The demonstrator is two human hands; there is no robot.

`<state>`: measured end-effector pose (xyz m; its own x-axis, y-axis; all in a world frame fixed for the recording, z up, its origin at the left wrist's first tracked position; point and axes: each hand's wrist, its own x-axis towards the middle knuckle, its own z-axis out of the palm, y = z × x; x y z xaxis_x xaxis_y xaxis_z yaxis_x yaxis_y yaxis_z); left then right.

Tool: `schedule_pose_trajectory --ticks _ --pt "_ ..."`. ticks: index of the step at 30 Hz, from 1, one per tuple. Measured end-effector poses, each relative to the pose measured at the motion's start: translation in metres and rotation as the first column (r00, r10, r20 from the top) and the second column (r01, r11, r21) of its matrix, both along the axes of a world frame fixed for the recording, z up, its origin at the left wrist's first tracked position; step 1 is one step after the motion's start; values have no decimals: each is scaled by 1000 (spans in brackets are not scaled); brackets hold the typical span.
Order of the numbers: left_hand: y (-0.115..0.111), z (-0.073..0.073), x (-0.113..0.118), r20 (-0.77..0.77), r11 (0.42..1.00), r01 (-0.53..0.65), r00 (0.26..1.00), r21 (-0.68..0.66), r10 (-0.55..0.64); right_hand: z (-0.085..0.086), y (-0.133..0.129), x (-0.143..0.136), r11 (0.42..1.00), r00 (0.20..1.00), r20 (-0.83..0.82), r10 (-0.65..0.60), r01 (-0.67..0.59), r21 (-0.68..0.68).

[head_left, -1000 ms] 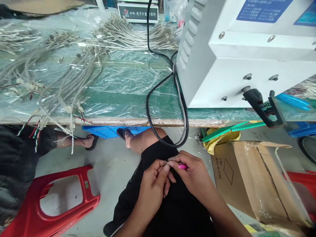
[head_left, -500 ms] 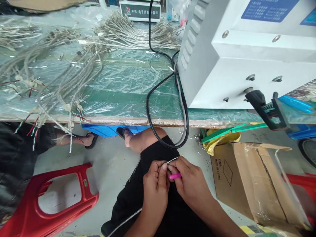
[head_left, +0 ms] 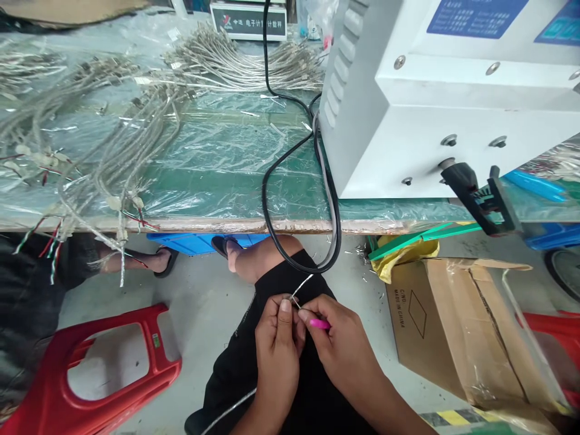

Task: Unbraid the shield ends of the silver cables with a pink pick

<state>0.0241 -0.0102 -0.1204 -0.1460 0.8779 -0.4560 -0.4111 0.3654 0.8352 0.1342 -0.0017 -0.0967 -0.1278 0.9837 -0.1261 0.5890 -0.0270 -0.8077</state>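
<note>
Over my lap, my left hand (head_left: 277, 344) pinches a thin silvery-white cable (head_left: 230, 411) between thumb and fingers. One end of that cable sticks up past the fingertips; the rest trails down to the lower left, partly hidden by my forearm. My right hand (head_left: 342, 341) is closed round a small pink-handled tool (head_left: 319, 324). A thin metal tip of this tool reaches toward the cable at my left fingertips; whether it touches, I cannot tell. Most of the tool is hidden in my fingers.
Bundles of cables (head_left: 136, 133) lie on the film-covered green bench (head_left: 217, 169), some hanging over its edge. A white machine (head_left: 430, 139) stands right, with a black cord (head_left: 264, 199) looping down near my knee. A red stool (head_left: 167, 356), another person's leg (head_left: 156, 261) and a cardboard box (head_left: 421, 314) flank me.
My right hand has let go of the cable's free end, which now points up and right. Its fingers have drawn slightly apart from my left hand, and the tool's metal tip shows.
</note>
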Motion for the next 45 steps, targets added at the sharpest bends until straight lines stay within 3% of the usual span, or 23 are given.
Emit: schedule_pose_trajectory --ticks 9,18,23,27,35,38,45 --pt "-3 0 5 85 996 -88 993 34 85 4 -1 9 975 980 -195 -25 -19 -219" --pt "-3 -2 2 83 997 -42 996 64 37 -1 3 16 937 974 -163 -158 95 -337" --pt "-1 -5 -1 172 997 -6 985 71 -6 -3 2 16 970 989 -72 -130 111 -218" --pt "1 -6 -3 221 997 0 975 75 -16 2 1 18 994 998 -55 36 -42 -100" --pt "3 -3 -6 216 994 21 975 110 -44 7 0 23 975 986 -63 152 -160 -151" --pt "4 -2 -7 218 992 40 974 118 -65 8 0 24 975 988 -82 132 -144 -168" --pt "1 -2 -9 178 987 86 978 138 -110 8 7 28 984 999 -15 -42 39 -173"
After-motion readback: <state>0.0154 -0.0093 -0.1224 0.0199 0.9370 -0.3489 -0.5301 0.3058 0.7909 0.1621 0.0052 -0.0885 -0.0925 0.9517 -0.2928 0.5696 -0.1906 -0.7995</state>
